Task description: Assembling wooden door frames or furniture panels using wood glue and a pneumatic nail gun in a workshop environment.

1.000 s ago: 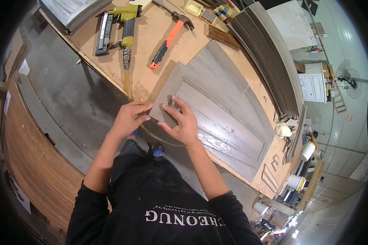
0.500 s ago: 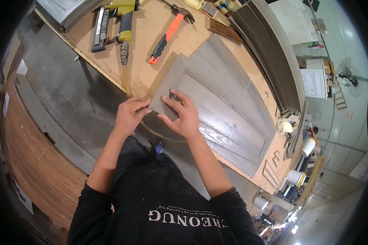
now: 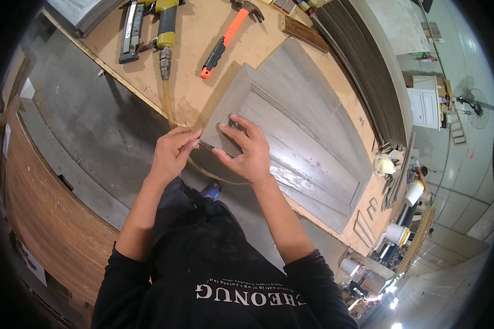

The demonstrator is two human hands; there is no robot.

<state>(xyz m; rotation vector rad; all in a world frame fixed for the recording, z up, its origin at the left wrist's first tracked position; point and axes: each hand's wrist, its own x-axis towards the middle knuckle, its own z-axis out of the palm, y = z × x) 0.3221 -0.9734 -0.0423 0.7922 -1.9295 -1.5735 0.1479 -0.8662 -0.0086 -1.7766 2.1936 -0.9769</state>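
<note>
A grey raised-panel cabinet door [image 3: 307,123] lies at a slant on the workbench, its near corner by the bench's front edge. At that corner my left hand [image 3: 173,151] has its thumb and fingertips pinched together; whatever is between them is too small to make out. My right hand [image 3: 247,151] rests at the door's near end with fingers spread, fingertips on the frame and thumb by the edge. Beyond my hands lie a yellow-and-black air nailer [image 3: 164,30] with a hose [image 3: 168,101] and a claw hammer [image 3: 225,41] with an orange-and-black handle.
The tan workbench [image 3: 93,49] has a drop along its front edge. Stacked dark grey boards [image 3: 362,71] stand behind the door, near a brown wood block [image 3: 304,33]. Small frame-like pieces [image 3: 363,227] lie at the right end. A brown wooden panel [image 3: 49,219] stands at left.
My left thumb and fingertips have shifted slightly at the door's corner, and their pinch looks tighter. My right hand stays in nearly the same place. The view has shifted a little.
</note>
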